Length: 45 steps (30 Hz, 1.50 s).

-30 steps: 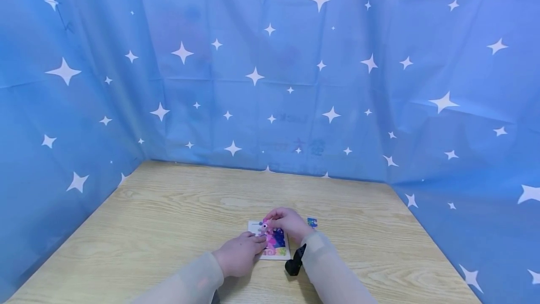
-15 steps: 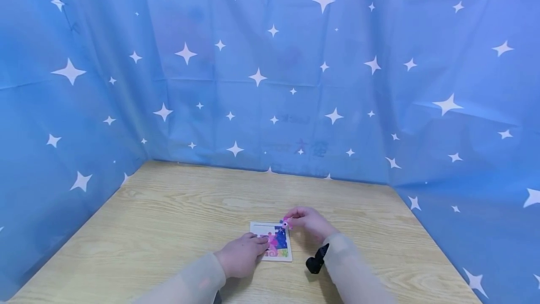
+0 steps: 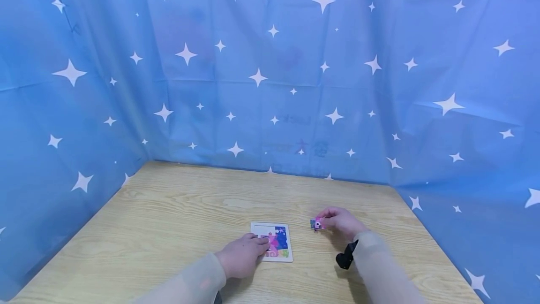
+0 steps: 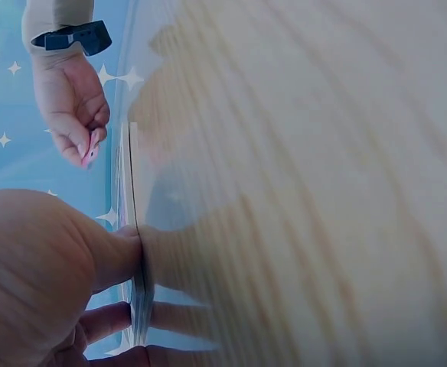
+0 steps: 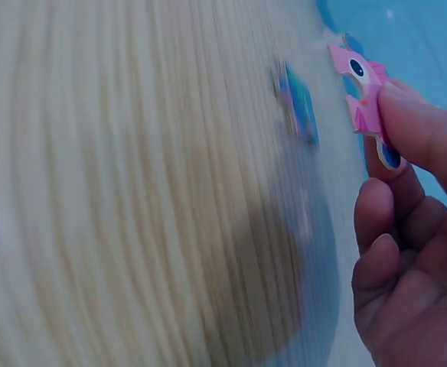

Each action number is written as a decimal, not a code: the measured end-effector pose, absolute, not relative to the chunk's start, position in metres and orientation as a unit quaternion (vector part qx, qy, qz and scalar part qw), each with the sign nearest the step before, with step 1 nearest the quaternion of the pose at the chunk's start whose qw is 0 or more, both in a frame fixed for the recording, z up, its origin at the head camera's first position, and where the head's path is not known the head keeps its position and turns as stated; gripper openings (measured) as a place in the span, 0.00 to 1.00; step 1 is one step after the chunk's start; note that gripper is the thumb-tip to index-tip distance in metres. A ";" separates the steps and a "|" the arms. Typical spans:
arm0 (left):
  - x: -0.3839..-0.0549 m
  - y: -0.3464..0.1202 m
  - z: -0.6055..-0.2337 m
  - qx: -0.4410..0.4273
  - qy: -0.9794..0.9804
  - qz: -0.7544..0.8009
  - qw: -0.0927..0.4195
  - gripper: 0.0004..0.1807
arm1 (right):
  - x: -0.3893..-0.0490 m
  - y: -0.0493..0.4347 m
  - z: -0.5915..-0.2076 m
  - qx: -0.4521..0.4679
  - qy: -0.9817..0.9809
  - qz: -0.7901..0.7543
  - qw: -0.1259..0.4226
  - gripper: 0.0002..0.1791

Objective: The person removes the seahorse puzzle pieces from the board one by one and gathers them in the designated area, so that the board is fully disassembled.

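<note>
My right hand [image 3: 341,223] pinches a pink jigsaw piece [image 5: 367,92] with a printed eye between thumb and fingers, raised off the table to the right of the puzzle. A blue-green jigsaw piece [image 5: 298,105] lies on the table just beyond it. With its fingers extended, my left hand [image 3: 242,254] rests on the left side of a white-framed jigsaw board [image 3: 283,260], its thumb [image 4: 120,256] against the board's edge. Pink, dark blue and yellow-green pieces sit in the frame; its upper left part shows white. The left fingers hide some of the picture.
The wood-grain table [image 3: 202,196] extends around the board. A blue curtain [image 3: 278,83] with white stars hangs behind it and along both sides. A black device [image 3: 347,256] is strapped at the right wrist.
My right hand has lifted the pink piece from the board and carried it rightward, over to the loose blue-green piece. My left hand has stayed on the board.
</note>
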<state>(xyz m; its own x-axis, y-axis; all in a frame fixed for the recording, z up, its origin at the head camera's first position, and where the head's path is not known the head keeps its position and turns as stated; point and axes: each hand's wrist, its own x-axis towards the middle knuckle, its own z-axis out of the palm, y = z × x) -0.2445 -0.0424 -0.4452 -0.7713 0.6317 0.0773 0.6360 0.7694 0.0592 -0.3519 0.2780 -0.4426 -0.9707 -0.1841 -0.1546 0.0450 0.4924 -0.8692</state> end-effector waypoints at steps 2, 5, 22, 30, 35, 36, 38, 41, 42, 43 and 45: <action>-0.245 -0.043 -0.445 -0.338 -0.940 -0.040 0.027 0.20 | -0.353 0.286 -0.443 -0.043 0.861 -0.495 0.111 0.08; -0.244 -0.043 -0.445 -0.340 -0.939 -0.038 0.029 0.20 | -0.353 0.296 -0.444 -0.044 0.871 -0.478 0.104 0.07; -0.245 -0.043 -0.446 -0.339 -0.939 -0.039 0.025 0.21 | -0.352 0.306 -0.451 -0.015 0.919 -0.390 0.049 0.03; -0.245 -0.043 -0.444 -0.336 -0.941 -0.043 0.020 0.21 | -0.354 0.309 -0.455 -0.024 0.934 -0.355 0.036 0.03; -0.244 -0.043 -0.444 -0.332 -0.942 -0.038 0.018 0.21 | -0.351 0.308 -0.454 -0.012 0.928 -0.371 0.044 0.05; -0.244 -0.042 -0.444 -0.331 -0.943 -0.038 0.017 0.21 | -0.351 0.307 -0.454 -0.007 0.925 -0.378 0.046 0.06; -0.244 -0.042 -0.444 -0.330 -0.943 -0.038 0.017 0.21 | -0.350 0.306 -0.454 0.004 0.916 -0.398 0.051 0.07; -0.244 -0.042 -0.444 -0.331 -0.943 -0.037 0.017 0.21 | -0.351 0.299 -0.451 0.008 0.902 -0.428 0.053 0.09; -0.244 -0.042 -0.444 -0.331 -0.943 -0.038 0.016 0.21 | -0.351 0.295 -0.449 0.005 0.898 -0.438 0.055 0.09; -0.244 -0.042 -0.444 -0.332 -0.943 -0.038 0.016 0.21 | -0.351 0.291 -0.447 0.003 0.893 -0.446 0.056 0.09; -0.244 -0.042 -0.445 -0.332 -0.942 -0.038 0.016 0.21 | -0.351 0.282 -0.443 -0.005 0.888 -0.455 0.059 0.10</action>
